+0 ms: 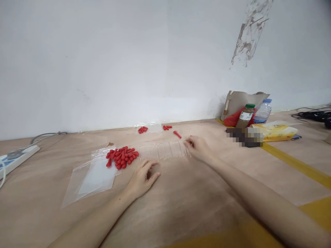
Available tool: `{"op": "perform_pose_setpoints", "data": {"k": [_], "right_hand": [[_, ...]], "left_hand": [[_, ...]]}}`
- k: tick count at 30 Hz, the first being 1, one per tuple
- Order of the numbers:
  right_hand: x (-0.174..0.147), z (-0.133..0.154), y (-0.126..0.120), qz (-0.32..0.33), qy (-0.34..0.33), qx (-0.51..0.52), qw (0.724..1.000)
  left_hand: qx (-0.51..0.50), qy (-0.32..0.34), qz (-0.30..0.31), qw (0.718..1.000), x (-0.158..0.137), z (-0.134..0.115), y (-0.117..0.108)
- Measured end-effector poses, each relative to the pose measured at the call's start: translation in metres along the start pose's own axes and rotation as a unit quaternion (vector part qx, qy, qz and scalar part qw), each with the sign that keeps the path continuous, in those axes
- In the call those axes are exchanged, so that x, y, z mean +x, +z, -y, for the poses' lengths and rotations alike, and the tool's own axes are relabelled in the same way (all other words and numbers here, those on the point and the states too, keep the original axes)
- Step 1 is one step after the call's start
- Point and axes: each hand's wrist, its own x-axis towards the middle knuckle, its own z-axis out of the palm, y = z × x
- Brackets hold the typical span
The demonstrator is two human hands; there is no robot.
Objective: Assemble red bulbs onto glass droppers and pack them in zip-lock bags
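A row of thin clear sticks or tubes (162, 151) lies side by side across the middle of the tabletop. My left hand (143, 177) rests just in front of the row's left end, fingers curved and apart, holding nothing. At the row's right end, my right hand (197, 147) has its thumb and fingers pinched together; what they grip is too small to make out. A speck of red shows behind its knuckles. Left of the row is a pile of red bulb-ended pieces (122, 156), partly on a clear plastic bag (88, 179). A single red piece (177, 134) lies behind the row.
Small red groups (142, 130) lie with clear plastic near the wall. At right stand a grey bag (241, 98), a green-capped bottle (245, 116), a clear bottle (263, 112) and a yellow packet (276, 132). A power strip (20, 160) sits left; black cables (315, 114) lie far right.
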Motion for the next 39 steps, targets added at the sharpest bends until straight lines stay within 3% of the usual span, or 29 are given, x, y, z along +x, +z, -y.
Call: {"op": "perform_pose_setpoints", "data": {"k": [3, 10, 24, 39], "right_hand": [[0.026, -0.036, -0.004, -0.029, 0.155, -0.035, 0.987], [0.022, -0.075, 0.018, -0.038, 0.218, -0.067, 0.973], [0.021, -0.088, 0.027, -0.013, 0.208, -0.104, 0.972], [0.019, -0.084, 0.025, -0.01, 0.181, -0.125, 0.975]], "left_hand": [[0.001, 0.002, 0.045, 0.999, 0.0, -0.001, 0.002], [0.0, -0.001, 0.054, 0.999, 0.0, -0.003, 0.002], [0.008, 0.026, 0.06, 0.998, 0.002, -0.003, 0.002], [0.012, 0.029, 0.058, 0.998, 0.003, -0.004, 0.001]]}}
